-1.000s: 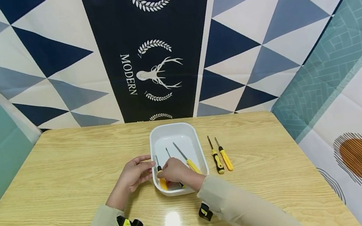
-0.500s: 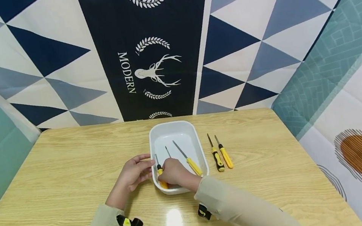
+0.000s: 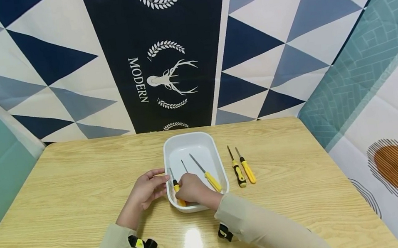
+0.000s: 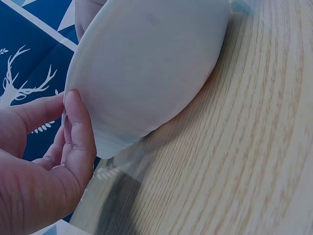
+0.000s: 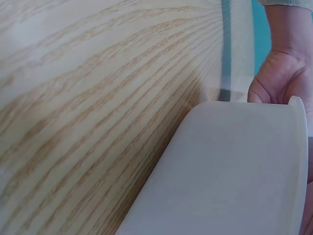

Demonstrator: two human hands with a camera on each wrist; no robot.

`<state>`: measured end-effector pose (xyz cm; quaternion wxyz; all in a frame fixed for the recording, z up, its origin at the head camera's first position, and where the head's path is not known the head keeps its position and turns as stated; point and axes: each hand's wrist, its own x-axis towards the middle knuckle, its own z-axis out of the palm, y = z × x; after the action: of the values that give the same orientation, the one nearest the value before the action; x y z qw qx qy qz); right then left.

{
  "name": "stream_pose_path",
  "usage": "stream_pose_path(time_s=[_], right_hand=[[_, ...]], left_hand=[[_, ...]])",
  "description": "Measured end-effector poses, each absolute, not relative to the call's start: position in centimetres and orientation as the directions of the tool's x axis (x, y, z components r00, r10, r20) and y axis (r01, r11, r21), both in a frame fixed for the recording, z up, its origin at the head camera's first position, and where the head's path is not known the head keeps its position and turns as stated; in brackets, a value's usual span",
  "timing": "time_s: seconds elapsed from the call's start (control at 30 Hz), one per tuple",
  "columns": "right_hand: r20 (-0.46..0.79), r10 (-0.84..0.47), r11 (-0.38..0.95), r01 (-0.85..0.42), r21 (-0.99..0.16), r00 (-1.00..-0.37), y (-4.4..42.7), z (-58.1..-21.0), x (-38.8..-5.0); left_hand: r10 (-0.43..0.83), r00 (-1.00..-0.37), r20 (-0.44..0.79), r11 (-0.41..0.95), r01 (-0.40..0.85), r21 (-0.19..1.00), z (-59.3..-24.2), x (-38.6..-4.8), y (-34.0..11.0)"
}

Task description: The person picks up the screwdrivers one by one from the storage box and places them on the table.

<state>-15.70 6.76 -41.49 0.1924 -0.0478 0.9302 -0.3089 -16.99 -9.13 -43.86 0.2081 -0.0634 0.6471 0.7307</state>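
The white tray (image 3: 191, 142) sits on the wooden table with several yellow-handled screwdrivers inside. My left hand (image 3: 151, 189) pinches its left rim; in the left wrist view the thumb and fingers of that hand (image 4: 58, 156) meet at the edge of the tray (image 4: 151, 58). Reaching inside, my right hand (image 3: 194, 189) has its fingers curled at the handle of the leftmost screwdriver (image 3: 176, 184). Beneath this hand, another screwdriver shows only its thin shaft (image 3: 184, 166). A third screwdriver (image 3: 212, 181) lies slanted on the right. The tray's outer wall (image 5: 220, 166) hides the right hand's grip in the right wrist view.
Two more screwdrivers, one black and yellow (image 3: 239, 174) and one mostly yellow (image 3: 247, 171), lie side by side on the table (image 3: 288, 196) to the right of the tray. A patterned cloth wall (image 3: 167, 27) stands behind the table's far edge.
The leftmost screwdriver's handle end has shifted slightly rightward inside the tray. The black-and-yellow handle end that showed below my right hand is now covered. My left hand stays at the rim.
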Motion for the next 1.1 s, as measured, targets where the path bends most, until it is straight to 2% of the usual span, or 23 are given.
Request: stream_pose_path(time_s=[0.27, 0.73, 0.9, 1.1], right_hand=[[-0.351, -0.2, 0.733, 0.098, -0.673, -0.915, 7.7, -41.7, -15.7], [-0.397, -0.237, 0.487, 0.245, -0.838, -0.887, 8.9, -41.6, -15.7], [-0.413, -0.255, 0.411, 0.288, -0.865, -0.874, 9.2, -41.6, -15.8], [-0.417, -0.266, 0.386, 0.3, -0.872, -0.869, 9.7, -41.4, -15.9]], left_hand=[[0.213, -0.903, -0.373, -0.078, -0.396, 0.915, -44.1, -17.0, -9.1], [0.21, -0.906, -0.367, -0.074, -0.389, 0.918, -43.8, -17.0, -9.1], [0.205, -0.906, -0.372, -0.071, -0.392, 0.917, -43.8, -17.2, -9.0], [0.198, -0.904, -0.378, -0.073, -0.398, 0.914, -43.7, -17.1, -9.0]])
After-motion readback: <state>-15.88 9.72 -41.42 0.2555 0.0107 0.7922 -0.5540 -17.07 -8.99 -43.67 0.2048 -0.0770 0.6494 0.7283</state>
